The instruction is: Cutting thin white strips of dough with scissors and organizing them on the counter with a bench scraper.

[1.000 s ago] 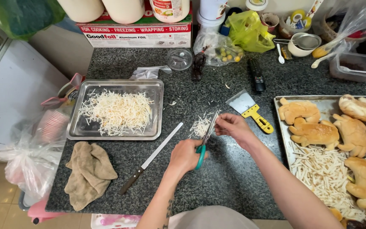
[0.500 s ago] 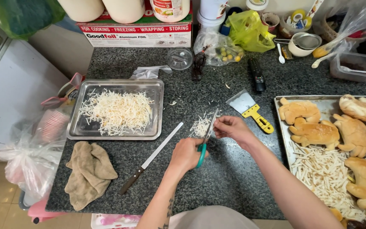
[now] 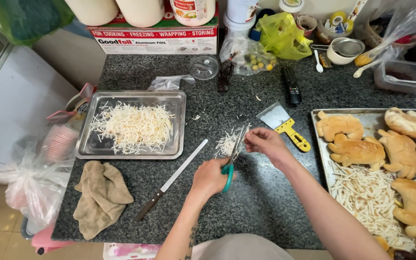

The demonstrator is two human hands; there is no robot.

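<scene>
**Hands cutting shreds with scissors over a dark stone surface**

The speckled dark surface (image 3: 266, 202) fills the centre of the frame. At the right edge lies a large baking tray (image 3: 371, 118) carrying golden animal-shaped bread rolls (image 3: 357, 150) and a heap of pale strips (image 3: 367, 192). At centre left sits a smaller steel tray (image 3: 85, 149) holding a mound of fine white shreds (image 3: 133, 127). Below it, at lower left, lies a crumpled tan cloth (image 3: 102, 195). A long knife (image 3: 172, 179) with a dark handle lies diagonally between the cloth and the hands. Above and to the right of the hands rests a scraper (image 3: 285, 125) with a yellow handle, and further up a black remote control (image 3: 291, 85).

The left hand (image 3: 210, 175), at lower centre, has its grip curled closed through the green handles of the scissors (image 3: 234, 151), whose blades point up and to the right. The right hand (image 3: 266, 142), just right of the blades, pinches its fingertips together at the blade tips; what they pinch is too small to tell. A small pile of cut shreds (image 3: 227, 143) lies on the surface directly under the blades, between the steel tray and the scraper.
</scene>
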